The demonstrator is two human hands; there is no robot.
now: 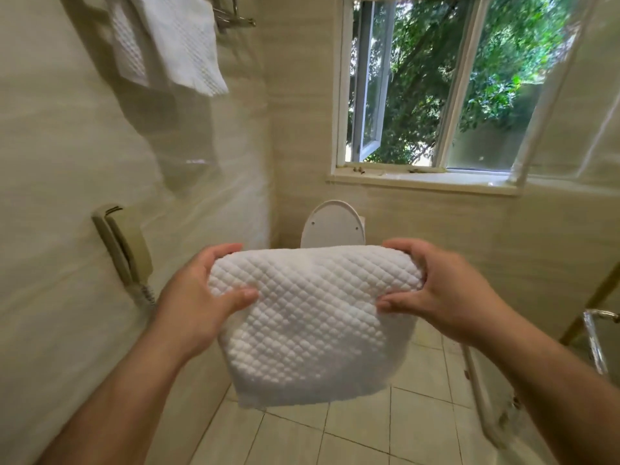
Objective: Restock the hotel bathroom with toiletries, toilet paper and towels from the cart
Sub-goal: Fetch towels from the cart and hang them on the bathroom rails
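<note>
Folded white waffle-weave towel [313, 317] at centre, left hand [198, 297] pinching its 9 o'clock edge, right hand [446, 293] pinching 3 o'clock edge, white toilet w/ raised lid [332, 226] behind at 12, two white towels on wall rack [174, 41] at 11.

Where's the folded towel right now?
Head view, centre: the folded towel is held in the air between the left hand and the right hand, in front of the toilet.

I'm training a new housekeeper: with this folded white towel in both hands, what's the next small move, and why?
Probably lift the white quilted folded towel up and left toward the metal wall rack, where hanging white towels already sit. The left hand and right hand both grip its top fold, and it hangs in mid-air, resting on nothing.
</note>
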